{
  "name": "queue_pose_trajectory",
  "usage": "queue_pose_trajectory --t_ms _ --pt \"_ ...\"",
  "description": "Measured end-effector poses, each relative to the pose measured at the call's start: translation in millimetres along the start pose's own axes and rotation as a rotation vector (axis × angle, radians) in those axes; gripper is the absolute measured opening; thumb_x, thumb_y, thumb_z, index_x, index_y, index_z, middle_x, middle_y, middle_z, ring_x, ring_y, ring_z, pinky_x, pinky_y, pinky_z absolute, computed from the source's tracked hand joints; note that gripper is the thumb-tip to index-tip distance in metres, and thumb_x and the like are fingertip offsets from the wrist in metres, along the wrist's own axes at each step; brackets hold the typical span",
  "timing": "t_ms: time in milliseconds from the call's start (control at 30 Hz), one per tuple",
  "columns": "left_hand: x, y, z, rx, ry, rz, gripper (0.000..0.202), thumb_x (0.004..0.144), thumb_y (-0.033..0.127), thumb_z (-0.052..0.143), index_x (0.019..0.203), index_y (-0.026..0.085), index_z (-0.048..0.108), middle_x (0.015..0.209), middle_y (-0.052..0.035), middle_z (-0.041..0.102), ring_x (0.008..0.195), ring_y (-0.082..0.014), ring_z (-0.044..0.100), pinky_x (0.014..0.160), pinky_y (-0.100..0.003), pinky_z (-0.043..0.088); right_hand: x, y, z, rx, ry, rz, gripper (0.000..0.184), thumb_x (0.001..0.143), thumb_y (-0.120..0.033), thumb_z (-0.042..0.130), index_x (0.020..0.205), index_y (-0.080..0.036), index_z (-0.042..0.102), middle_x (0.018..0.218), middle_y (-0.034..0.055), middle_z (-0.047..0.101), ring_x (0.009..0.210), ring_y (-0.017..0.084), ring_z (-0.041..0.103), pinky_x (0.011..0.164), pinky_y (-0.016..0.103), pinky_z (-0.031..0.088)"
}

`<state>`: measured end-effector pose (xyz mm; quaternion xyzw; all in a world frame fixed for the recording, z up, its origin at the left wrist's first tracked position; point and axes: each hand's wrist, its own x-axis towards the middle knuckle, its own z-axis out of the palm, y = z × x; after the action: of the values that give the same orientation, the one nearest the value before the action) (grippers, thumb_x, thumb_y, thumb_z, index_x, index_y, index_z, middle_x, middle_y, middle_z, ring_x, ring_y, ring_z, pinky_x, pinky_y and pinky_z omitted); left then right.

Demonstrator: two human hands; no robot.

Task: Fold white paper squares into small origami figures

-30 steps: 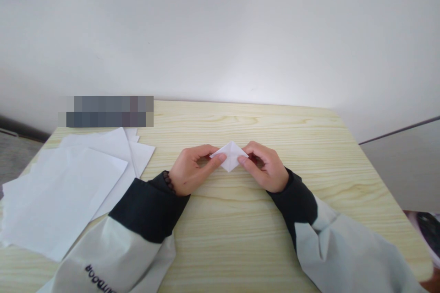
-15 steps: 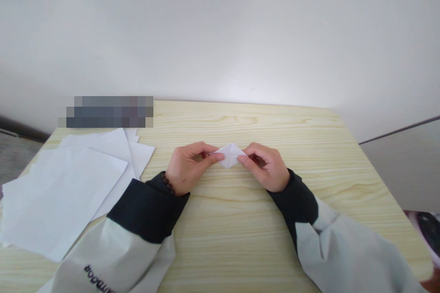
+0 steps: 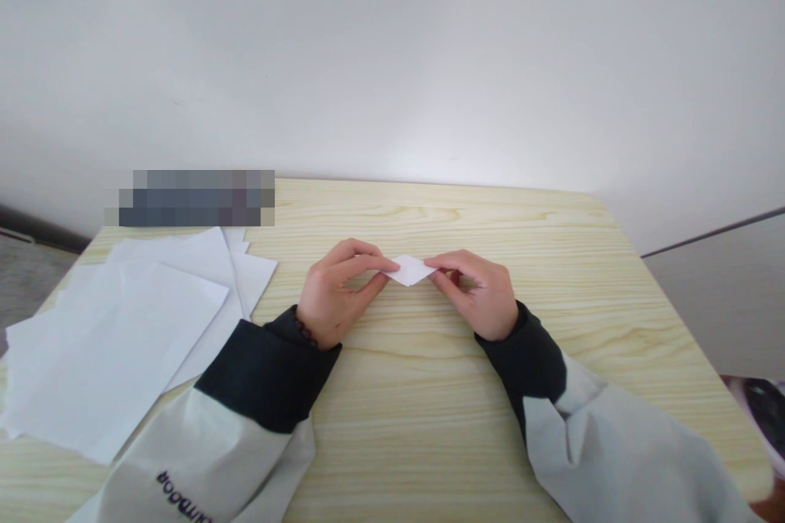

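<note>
A small folded piece of white paper (image 3: 410, 270) lies at the middle of a light wooden table (image 3: 429, 392). My left hand (image 3: 336, 292) pinches its left corner between thumb and fingers. My right hand (image 3: 477, 292) pinches its right corner the same way. The paper now shows as a flat, narrow triangle pointing toward me, pressed low against the table. Both wrists rest on the wood, in dark cuffs with pale grey sleeves.
A loose stack of white paper sheets (image 3: 116, 335) covers the table's left part. A blurred dark strip (image 3: 190, 198) lies at the back left edge. A white wall rises behind the table. A dark object (image 3: 764, 409) shows at the right edge.
The folded paper went from a raised diamond shape to a flatter, narrower triangle, pushed down toward the table. Both hands shifted slightly away from me, fingers closing over its corners.
</note>
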<state>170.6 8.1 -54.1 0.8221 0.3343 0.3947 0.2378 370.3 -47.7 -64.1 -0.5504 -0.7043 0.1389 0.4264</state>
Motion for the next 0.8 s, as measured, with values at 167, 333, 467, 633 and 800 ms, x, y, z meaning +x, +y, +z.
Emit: queue_pose_trajectory --t_ms 167,333,467,633,800 --pt "-4.4 -8.0 3.3 0.286 -0.069 0.166 0.017 0.080 0.016 0.056 0.084 0.023 0.071 0.086 -0.0036 0.067 0.079 -0.0161 0.059 0.072 -0.029 0.048 -0.4 6.2 3.4 -0.157 -0.033 -0.089 0.018 0.078 -0.013 0.056 0.091 -0.020 0.066 0.092 0.0060 0.067 0.087 0.019 0.060 0.079 0.035 0.049" --pt "-3.8 -8.5 1.9 0.381 -0.166 0.225 0.016 0.082 0.022 0.056 0.087 0.024 0.071 0.088 -0.0033 0.069 0.083 -0.0181 0.059 0.073 -0.031 0.045 -1.1 4.8 3.8 -0.231 -0.084 -0.121 0.022 0.075 -0.021 0.063 0.096 -0.020 0.066 0.104 0.0095 0.058 0.088 0.021 0.054 0.082 0.040 0.046" --pt "-2.3 -6.4 0.9 0.377 -0.203 0.222 0.017 0.084 0.025 0.054 0.088 0.023 0.071 0.089 -0.0038 0.069 0.084 -0.0179 0.058 0.073 -0.031 0.044 -1.2 3.9 2.4 -0.221 -0.105 -0.151 0.016 0.080 -0.024 0.060 0.094 -0.022 0.068 0.095 0.0076 0.057 0.077 0.018 0.050 0.074 0.037 0.045" --pt "-2.1 -7.0 1.3 0.341 -0.208 0.182 0.017 0.085 0.025 0.053 0.086 0.021 0.070 0.087 -0.0041 0.069 0.084 -0.0177 0.058 0.076 -0.031 0.045 -0.2 7.3 2.6 -0.141 -0.140 -0.176 0.017 0.087 -0.025 0.053 0.092 -0.023 0.069 0.088 0.0062 0.060 0.079 0.017 0.053 0.072 0.034 0.047" --pt "-1.9 -8.2 2.5 0.231 -0.200 0.117 0.018 0.086 0.026 0.052 0.088 0.018 0.068 0.086 -0.0052 0.069 0.083 -0.0179 0.058 0.078 -0.031 0.047 0.8 7.8 2.0 -0.094 -0.160 -0.137 0.018 0.088 -0.025 0.051 0.091 -0.020 0.068 0.083 0.0064 0.062 0.077 0.017 0.056 0.069 0.030 0.048"
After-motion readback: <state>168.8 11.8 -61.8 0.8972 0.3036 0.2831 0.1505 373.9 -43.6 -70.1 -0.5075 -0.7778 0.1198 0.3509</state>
